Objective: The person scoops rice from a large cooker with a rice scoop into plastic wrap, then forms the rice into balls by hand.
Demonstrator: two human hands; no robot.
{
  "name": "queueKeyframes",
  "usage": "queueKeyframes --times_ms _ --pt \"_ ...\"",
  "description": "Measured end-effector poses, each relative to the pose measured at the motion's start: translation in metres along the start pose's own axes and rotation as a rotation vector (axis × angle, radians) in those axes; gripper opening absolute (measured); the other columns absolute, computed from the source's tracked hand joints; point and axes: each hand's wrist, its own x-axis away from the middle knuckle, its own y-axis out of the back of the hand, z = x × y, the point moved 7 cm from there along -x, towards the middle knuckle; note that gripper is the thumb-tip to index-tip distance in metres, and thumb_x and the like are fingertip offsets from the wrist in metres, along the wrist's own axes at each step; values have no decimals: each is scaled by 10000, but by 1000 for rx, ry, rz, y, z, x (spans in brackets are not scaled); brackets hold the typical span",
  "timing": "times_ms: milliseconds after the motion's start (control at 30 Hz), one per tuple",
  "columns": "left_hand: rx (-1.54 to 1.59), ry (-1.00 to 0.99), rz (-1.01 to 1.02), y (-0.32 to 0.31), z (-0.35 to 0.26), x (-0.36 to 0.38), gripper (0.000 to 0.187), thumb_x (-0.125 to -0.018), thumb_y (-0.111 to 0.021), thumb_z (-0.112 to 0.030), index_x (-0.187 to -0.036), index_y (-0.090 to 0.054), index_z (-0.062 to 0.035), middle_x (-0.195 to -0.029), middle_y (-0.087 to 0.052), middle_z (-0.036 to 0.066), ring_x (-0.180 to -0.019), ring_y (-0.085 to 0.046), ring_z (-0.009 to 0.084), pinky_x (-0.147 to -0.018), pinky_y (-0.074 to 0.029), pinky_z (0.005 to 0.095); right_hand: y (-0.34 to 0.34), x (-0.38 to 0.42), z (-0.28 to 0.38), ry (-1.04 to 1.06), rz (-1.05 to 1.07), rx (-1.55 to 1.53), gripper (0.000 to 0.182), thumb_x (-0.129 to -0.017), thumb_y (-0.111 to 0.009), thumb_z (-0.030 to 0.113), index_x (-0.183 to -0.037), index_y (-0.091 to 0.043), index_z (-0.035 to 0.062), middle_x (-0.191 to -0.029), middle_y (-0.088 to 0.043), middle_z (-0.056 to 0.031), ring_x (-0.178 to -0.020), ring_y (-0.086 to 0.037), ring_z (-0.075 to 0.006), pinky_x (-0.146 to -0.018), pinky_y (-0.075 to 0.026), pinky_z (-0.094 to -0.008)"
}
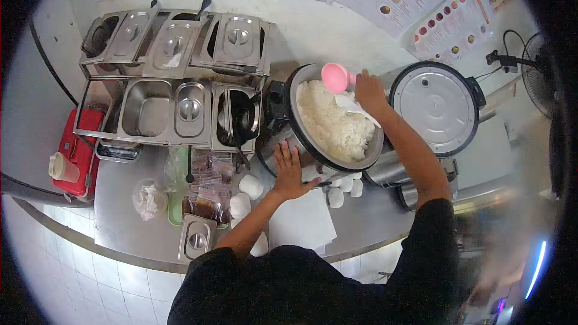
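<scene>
A: Where are the two hands?
B: Apart. The left hand (291, 171) lies with fingers spread on the side of the cooker (306, 157), and the right hand (369, 92) is up at its far rim.

A: Is the right one gripping anything?
B: Yes, it is closed on the handle of a pink cup (335, 78), which is over the edge of the rice (337, 131). I can't tell what, if anything, the cup holds.

A: And the rice?
B: Inside the open cooker, heaped, with a white paddle (356, 108) lying on it near the right wrist.

A: Where's the lid?
B: The round lid (435, 108) is just to the right of the cooker, beyond the right forearm.

A: What else is around?
B: To the left, a rack (129, 140) bears steel pans, some covered. Below it on the desk (120, 222) are packets (208, 183), and a small covered pan (197, 238) sits near the front edge. White paper (301, 222) lies in front of the cooker, with white lumps (241, 206) beside it. A red box (81, 165) is at the far left.
</scene>
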Motion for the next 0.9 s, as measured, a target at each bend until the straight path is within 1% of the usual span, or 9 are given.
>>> queueKeyframes --times_ms 100,200,233,267,333,533,767,833,900 --pt "-25 -33 -8 1 1 0 1223 -757 -633 -659 -1485 156 -72 -1498 202 321 -1344 126 598 -997 -7 753 -41 -42 -9 -21 -132 101 179 -817 -587 163 -926 -567 22 -768 -664 -146 -661 -665 -300 -607 -526 -407" --pt "-51 26 80 -5 10 2 1220 -758 -615 -678 -1485 157 -74 -1500 202 319 -1344 134 598 -989 -5 764 -42 -40 12 162 -263 -96 101 -821 -564 113 -889 -576 39 -716 -656 -122 -675 -668 -297 -616 -526 -408" --pt "-55 8 55 -5 9 1 1218 -759 -611 -679 -1484 156 -70 -1500 201 319 -1345 139 594 -1000 2 754 -58 -48 4 52 -77 -59 117 -824 -561 127 -898 -580 39 -741 -659 -152 -715 -676 -311 -650 -532 -430" --pt "-55 -8 35 -5 7 3 1217 -761 -608 -681 -1483 155 -66 -1500 199 319 -1346 144 590 -1011 8 743 -59 -54 -1 55 -77 -62 117 -824 -561 127 -898 -580 39 -741 -659 -152 -715 -676 -311 -650 -532 -430" --pt "-66 4 57 -7 10 9 1216 -763 -605 -681 -1480 151 -53 -1500 194 322 -1348 143 587 -1025 13 728 -64 -56 6 317 99 -159 169 -865 -523 156 -933 -585 15 -843 -669 -199 -820 -670 -349 -725 -527 -456" --pt "-110 9 53 -1 4 5 1225 -757 -651 -630 -1473 116 2 -1488 168 356 -1358 114 577 -1055 19 688 -37 -27 52 415 209 -226 307 -920 -509 242 -1020 -580 -39 -993 -652 -239 -938 -635 -383 -792 -499 -472" --pt "-132 30 30 6 -4 -1 1219 -758 -667 -605 -1474 112 2 -1505 119 344 -1369 70 571 -1057 -45 689 -57 41 55 425 351 -332 335 -934 -497 276 -1055 -582 -24 -968 -650 -262 -908 -629 -426 -791 -488 -489" --pt "-200 -100 -78 13 -14 -2 1169 -772 -674 -574 -1474 52 15 -1510 71 341 -1387 -1 538 -1087 -82 641 -75 69 61 624 304 -383 309 -926 -511 252 -1058 -581 -18 -860 -661 -223 -774 -659 -377 -693 -512 -456" --pt "-168 -53 -44 23 -14 -1 1128 -777 -680 -556 -1469 3 16 -1511 23 337 -1384 -62 517 -1096 -118 604 -65 93 43 452 431 -625 296 -930 -505 242 -1057 -585 -13 -796 -642 -183 -681 -638 -311 -624 -507 -421"
